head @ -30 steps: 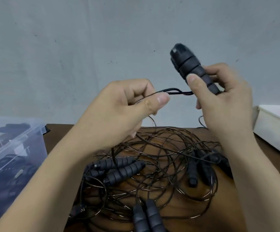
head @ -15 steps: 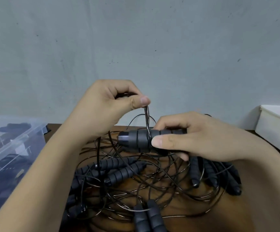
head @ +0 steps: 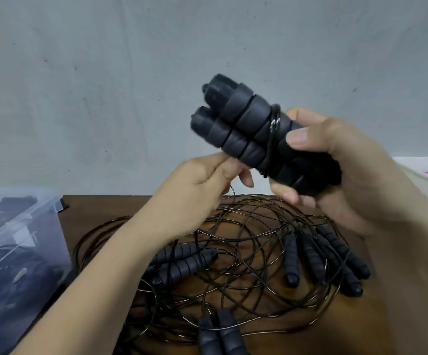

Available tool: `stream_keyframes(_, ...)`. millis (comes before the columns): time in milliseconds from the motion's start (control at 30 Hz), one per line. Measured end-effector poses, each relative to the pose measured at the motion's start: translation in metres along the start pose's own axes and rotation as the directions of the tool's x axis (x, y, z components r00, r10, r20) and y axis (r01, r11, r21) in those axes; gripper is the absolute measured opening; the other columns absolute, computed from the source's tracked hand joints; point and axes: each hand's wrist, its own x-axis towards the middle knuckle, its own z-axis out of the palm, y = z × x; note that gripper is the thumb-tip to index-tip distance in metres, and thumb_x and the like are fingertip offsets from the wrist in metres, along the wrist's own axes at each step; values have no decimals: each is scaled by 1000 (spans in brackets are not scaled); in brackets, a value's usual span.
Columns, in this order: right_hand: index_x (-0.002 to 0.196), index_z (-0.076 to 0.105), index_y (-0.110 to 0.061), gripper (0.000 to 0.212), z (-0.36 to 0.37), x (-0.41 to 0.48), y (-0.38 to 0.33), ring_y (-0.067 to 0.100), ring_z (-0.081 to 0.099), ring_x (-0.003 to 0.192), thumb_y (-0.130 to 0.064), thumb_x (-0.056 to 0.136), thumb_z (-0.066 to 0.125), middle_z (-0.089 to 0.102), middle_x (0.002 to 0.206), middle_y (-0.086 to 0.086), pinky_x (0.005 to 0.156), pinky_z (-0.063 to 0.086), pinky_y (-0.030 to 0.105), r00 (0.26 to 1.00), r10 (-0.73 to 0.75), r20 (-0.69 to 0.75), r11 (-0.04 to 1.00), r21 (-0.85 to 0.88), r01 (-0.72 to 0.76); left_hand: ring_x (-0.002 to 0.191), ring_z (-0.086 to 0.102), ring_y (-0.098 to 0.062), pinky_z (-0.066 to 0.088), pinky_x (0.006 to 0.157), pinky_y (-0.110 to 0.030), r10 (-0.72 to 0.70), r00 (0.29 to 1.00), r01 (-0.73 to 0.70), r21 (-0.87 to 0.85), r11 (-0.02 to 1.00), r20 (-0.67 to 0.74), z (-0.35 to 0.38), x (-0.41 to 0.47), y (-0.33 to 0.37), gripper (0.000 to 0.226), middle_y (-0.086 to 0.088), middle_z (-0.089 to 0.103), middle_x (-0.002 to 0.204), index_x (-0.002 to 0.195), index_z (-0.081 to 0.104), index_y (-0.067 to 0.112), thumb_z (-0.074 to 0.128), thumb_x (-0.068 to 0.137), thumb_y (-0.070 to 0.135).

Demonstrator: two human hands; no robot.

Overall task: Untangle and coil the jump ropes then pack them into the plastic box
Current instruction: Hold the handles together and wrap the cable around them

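My right hand (head: 335, 172) grips a pair of black ribbed jump-rope handles (head: 243, 126), held side by side and raised above the table, tips pointing up-left. A thin black cord (head: 273, 139) is wrapped a few turns around the two handles. My left hand (head: 202, 185) pinches that cord just below the handles; the cord runs down into a tangled pile of ropes (head: 246, 254) on the brown table (head: 100, 208). The clear plastic box (head: 21, 242) sits at the left edge with dark ropes inside.
More black handles lie in the pile: a pair at centre (head: 182, 262), several at the right (head: 330, 260), a pair at the bottom (head: 220, 336). A white container (head: 422, 180) with something pink stands at the right. A grey wall lies behind.
My right hand has lifted from just above the pile to chest height, now showing two handles held together. The cord is now wrapped around them. My left hand dropped lower, still pinching the cord.
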Motion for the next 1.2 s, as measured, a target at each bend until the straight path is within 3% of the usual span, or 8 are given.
stream_keyframes(100,81,54,-17,18,-2,2,1,27,52,55,-30,82,66,57,72,12,44,32,28,990,-42,-138,999,-38,37,49,39,-12,32,49,-21,48,999,-45,219,975,-7,3,-1,0,39,2,40,58,91,68,29,41,109,50)
stream_keyframes(167,76,53,-23,18,2,5,6,30,52,57,-26,90,64,58,66,9,47,33,30,970,-90,-225,988,-141,59,51,48,-11,35,51,-18,80,997,-69,345,936,-17,4,-2,2,37,7,48,54,92,66,25,41,110,46)
stream_keyframes(367,94,58,-23,18,7,10,17,12,55,55,-37,104,63,67,72,7,64,43,38,962,-129,-239,853,-521,-14,54,52,-18,33,48,-26,13,1000,-16,506,862,10,1,-8,8,37,2,54,59,87,56,19,46,109,48)
stream_keyframes(567,109,60,-33,16,3,18,34,8,65,75,-47,102,61,63,102,2,65,43,18,945,-145,-292,710,-696,-106,54,51,-13,34,49,-22,71,997,-81,482,872,39,-3,-13,20,34,10,54,58,88,64,20,50,108,45)
stream_keyframes(800,111,65,-44,20,6,13,32,6,65,92,-58,101,55,62,106,-11,84,53,34,997,21,-70,616,-784,-68,49,48,-8,32,47,-20,190,979,-144,398,906,-77,-28,-16,26,28,11,54,53,81,71,28,63,101,46)
stream_keyframes(933,115,69,-46,21,9,6,22,7,71,84,-56,101,58,68,97,-14,82,58,31,964,241,110,692,-716,-91,62,64,-19,49,55,-40,191,973,-137,339,931,-133,-39,-16,21,30,0,68,67,79,74,25,73,86,55)
stream_keyframes(1067,105,74,-40,13,7,-1,11,4,66,73,-44,104,61,67,79,-18,70,51,17,892,347,290,781,-616,-104,60,49,-20,37,55,-30,120,991,-111,167,980,-50,-40,-9,13,33,-17,63,68,73,73,19,85,69,50)
stream_keyframes(1200,115,75,-23,18,3,-6,5,11,64,78,-32,106,63,67,83,-13,71,49,27,860,315,401,889,-443,-119,59,45,-31,35,59,-30,132,991,-132,16,991,-5,-53,-16,5,24,-19,62,69,75,73,21,84,78,42)
